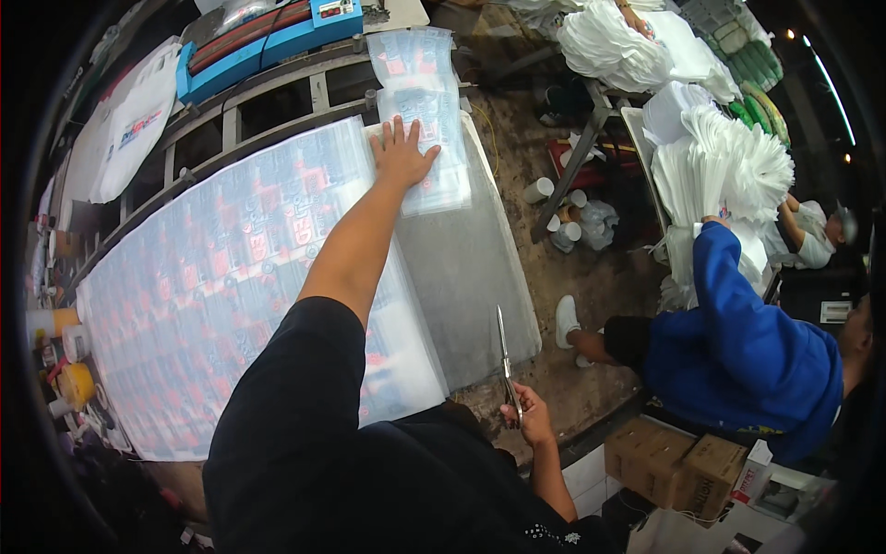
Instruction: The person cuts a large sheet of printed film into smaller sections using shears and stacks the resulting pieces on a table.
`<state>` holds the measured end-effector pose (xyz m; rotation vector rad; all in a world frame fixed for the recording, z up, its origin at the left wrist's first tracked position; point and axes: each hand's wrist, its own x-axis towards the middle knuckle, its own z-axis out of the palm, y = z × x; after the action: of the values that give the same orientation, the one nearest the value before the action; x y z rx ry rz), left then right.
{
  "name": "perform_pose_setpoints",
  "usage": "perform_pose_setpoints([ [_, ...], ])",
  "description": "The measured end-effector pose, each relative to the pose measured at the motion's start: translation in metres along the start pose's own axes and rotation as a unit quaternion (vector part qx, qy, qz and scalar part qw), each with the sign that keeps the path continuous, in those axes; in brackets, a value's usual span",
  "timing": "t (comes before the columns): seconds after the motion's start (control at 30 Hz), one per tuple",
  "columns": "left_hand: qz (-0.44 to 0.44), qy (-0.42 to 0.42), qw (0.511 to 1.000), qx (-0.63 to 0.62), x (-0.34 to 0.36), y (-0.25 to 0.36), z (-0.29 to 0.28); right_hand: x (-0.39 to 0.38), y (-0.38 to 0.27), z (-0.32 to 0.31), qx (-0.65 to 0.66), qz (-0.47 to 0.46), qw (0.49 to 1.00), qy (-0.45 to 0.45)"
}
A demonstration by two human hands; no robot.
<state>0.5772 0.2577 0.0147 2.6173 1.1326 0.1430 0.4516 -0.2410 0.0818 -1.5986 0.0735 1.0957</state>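
My left hand (404,159) lies with fingers spread on a printed, translucent plastic strip (437,185) at the far end of the worktable. The strip stretches away from me past the table's edge. A pair of scissors (505,355) is in my right hand (531,415), its blades together and pointing away from me, beside the table's right edge. Left of my outstretched arm, a wide pile of printed translucent plastic sheets (212,277) covers much of the table.
A grey board (461,277) tops the table's right side. Beyond the table stands a blue machine with rollers (268,51). On the right, a person in a blue sweater (748,323) handles white bags (711,166). Cardboard boxes (651,457) sit at lower right; tape rolls (76,383) at far left.
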Motion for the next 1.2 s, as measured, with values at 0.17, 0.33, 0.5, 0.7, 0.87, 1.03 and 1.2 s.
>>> perform_pose_setpoints([
  [0.17,0.028,0.039,0.999,-0.009,-0.025,0.001,0.004,-0.003,0.005,0.000,-0.018,-0.011,1.000,-0.010],
  [0.33,0.031,0.034,0.999,-0.012,-0.070,0.000,-0.005,-0.001,0.014,-0.007,0.000,-0.045,0.998,-0.049],
  [0.5,0.018,0.074,0.995,-0.068,-0.166,-0.001,-0.013,-0.003,0.018,-0.012,-0.026,-0.062,0.996,-0.055],
  [0.7,0.074,0.010,0.989,-0.130,-0.403,-0.015,-0.042,0.007,0.038,-0.027,-0.060,-0.069,0.994,-0.068],
  [0.87,-0.051,0.000,0.999,0.010,-0.514,-0.071,-0.032,0.008,0.027,-0.013,-0.124,-0.061,0.980,-0.145],
  [1.03,-0.025,0.047,0.998,0.023,-0.524,-0.083,-0.025,0.009,0.034,0.018,-0.130,-0.074,0.964,-0.219],
  [1.2,0.047,0.156,0.987,-0.009,-0.527,-0.110,-0.032,-0.022,0.043,0.052,-0.111,-0.079,0.954,-0.268],
])
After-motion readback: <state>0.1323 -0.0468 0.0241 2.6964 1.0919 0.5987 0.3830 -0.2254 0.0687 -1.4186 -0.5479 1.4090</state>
